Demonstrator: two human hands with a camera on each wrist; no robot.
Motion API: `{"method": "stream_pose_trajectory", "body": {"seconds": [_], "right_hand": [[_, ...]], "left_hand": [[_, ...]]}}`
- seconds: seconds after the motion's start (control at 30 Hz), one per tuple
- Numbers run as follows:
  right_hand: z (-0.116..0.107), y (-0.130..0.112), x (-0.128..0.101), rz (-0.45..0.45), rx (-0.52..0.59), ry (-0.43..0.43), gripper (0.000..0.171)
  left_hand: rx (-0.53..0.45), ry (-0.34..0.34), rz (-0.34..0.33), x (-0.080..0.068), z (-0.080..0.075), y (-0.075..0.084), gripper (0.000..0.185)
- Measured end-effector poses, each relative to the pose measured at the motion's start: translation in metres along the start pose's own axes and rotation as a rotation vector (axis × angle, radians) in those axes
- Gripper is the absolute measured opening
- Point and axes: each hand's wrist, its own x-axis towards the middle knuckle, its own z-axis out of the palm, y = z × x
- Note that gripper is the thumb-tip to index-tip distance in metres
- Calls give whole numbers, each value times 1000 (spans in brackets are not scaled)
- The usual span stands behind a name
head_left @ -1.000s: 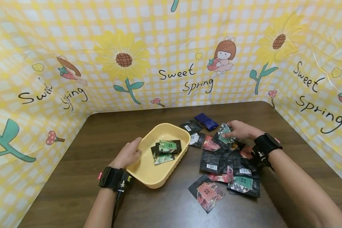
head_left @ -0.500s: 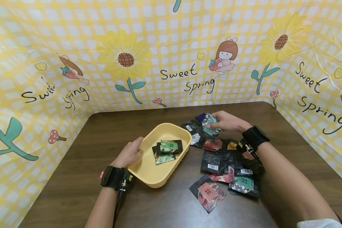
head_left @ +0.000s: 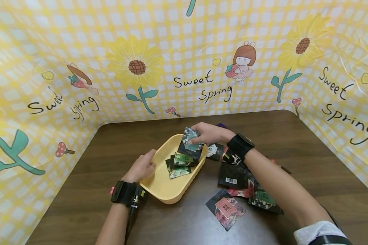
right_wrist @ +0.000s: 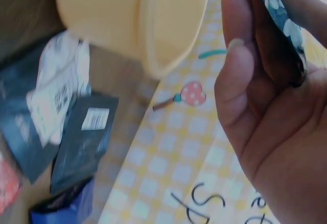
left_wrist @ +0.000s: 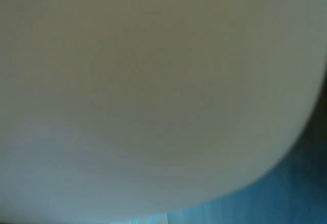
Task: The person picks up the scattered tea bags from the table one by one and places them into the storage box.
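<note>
A: What's the biggest thing there?
B: A yellow-and-white checked cloth (head_left: 184,44) printed with sunflowers, hanging along the far, left and right sides of a dark brown wooden table (head_left: 76,207).
A: And on the table?
B: A yellow, rounded rectangular plastic tub (head_left: 161,186), near the middle.
A: The hands?
B: The left hand (head_left: 140,166) grips the tub's left rim. The right hand (head_left: 211,133) is over the tub's far right end, pinching a flat black packet with a teal label (head_left: 189,147).
A: Other packets?
B: Black packets with green labels (head_left: 180,169) overlap inside the tub. To its right, flat black packets (head_left: 233,175) lie bunched, partly hidden by the right forearm (head_left: 282,183). Nearer lies a black packet with a pink label (head_left: 225,208); farther, a shiny blue packet (right_wrist: 66,205).
</note>
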Motion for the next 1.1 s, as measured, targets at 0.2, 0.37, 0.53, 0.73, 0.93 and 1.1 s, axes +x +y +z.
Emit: {"method": "stream_pose_trajectory", "body": {"seconds": [0.2,0.37,0.53,0.73,0.93,1.1], "right_hand": [[9,-1,8,98,-82,15,46],[3,17,3,202,-149,149,61],[-12,45,-12,279,-222,269,55],[-27,78,-26,401,-275,311,54],[-40,107,-35,527,-263,319,33],[-46,126,-37,605,-215,330,50]], "left_hand": [[-32,-12,-14,-1,1,0,39],[-29,-10,-17,-2,2,0,39],[-21,-5,-2,-2,1,0,40],[-9,3,4,-1,0,1,39],[-5,0,-4,-1,0,2,39],[-26,-3,-5,-1,1,1,40]]}}
